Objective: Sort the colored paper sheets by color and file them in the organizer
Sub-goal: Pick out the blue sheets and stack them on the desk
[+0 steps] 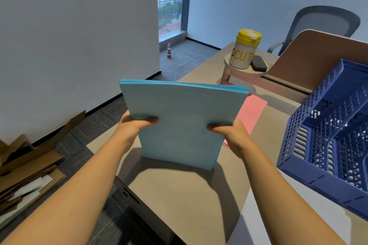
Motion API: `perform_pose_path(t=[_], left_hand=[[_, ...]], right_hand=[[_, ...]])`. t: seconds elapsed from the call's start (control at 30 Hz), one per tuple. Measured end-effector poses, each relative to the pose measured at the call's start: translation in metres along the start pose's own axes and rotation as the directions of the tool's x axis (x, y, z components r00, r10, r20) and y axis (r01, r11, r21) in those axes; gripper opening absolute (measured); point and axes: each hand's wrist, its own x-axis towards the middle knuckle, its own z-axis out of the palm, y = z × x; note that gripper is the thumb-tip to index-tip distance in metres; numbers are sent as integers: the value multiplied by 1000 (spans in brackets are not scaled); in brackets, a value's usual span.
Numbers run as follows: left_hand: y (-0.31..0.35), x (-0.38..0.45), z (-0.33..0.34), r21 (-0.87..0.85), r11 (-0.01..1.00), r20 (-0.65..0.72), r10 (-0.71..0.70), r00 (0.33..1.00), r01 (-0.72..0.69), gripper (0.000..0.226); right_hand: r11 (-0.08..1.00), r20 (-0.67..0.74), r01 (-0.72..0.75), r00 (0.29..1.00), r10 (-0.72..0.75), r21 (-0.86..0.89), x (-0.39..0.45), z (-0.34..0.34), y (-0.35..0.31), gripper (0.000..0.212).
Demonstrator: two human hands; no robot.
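Fingers of both hands lie behind the stack of light blue sheets [179, 121] and cannot be seen; only the two thumbs show, each pressed flat on the near face. Left hand [135, 125] pinches the stack at its left edge, right hand [229, 133] at its right edge, thumb in front and hidden fingers behind. Stack stands nearly upright, its lower edge on or just above the tabletop [179, 195] near the left edge; contact cannot be told. Its upper edge fans slightly, showing several sheets, too many and too thin to count.

One patch of pink paper [253, 113] lies flat on the tabletop behind the stack, mostly covered by it and by the right hand; whether it is one sheet or more is unclear. One blue perforated organizer [326, 145] sits at the right edge of the tabletop, cut off by the frame; at least two tiers show.

Toward the far edge, one round stand [239, 69] carries one white canister with a yellow lid [245, 51], lettering partly legible as "CUT", and one dark oblong object [258, 63], possibly a case. One grey chair [322, 24] is partly hidden behind a brown panel [318, 57]. One bottle [169, 51] stands on the floor by the window. Flattened cardboard [27, 167] lies on the floor at left, partly cut off.
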Motion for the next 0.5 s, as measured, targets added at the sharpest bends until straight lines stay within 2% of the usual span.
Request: perform_pose_path(t=[0.13,0.3,0.43,0.5], left_hand=[[3,2,5,-54,999,-2,4,1000,-4,38],[-4,1,7,-38,998,67,-56,996,58,39],[-24,-1,12,81,992,-21,-93,995,95,34],[-20,0,17,116,989,-68,-83,994,91,24]], right_hand=[[999,-56,6,998,-3,42,3,0,-5,36],[998,-13,-59,998,59,6,-6,-10,0,39],[989,-42,-150,988,150,-8,-13,-3,15,39],[987,-46,-159,986,158,-18,-12,-3,14,36]])
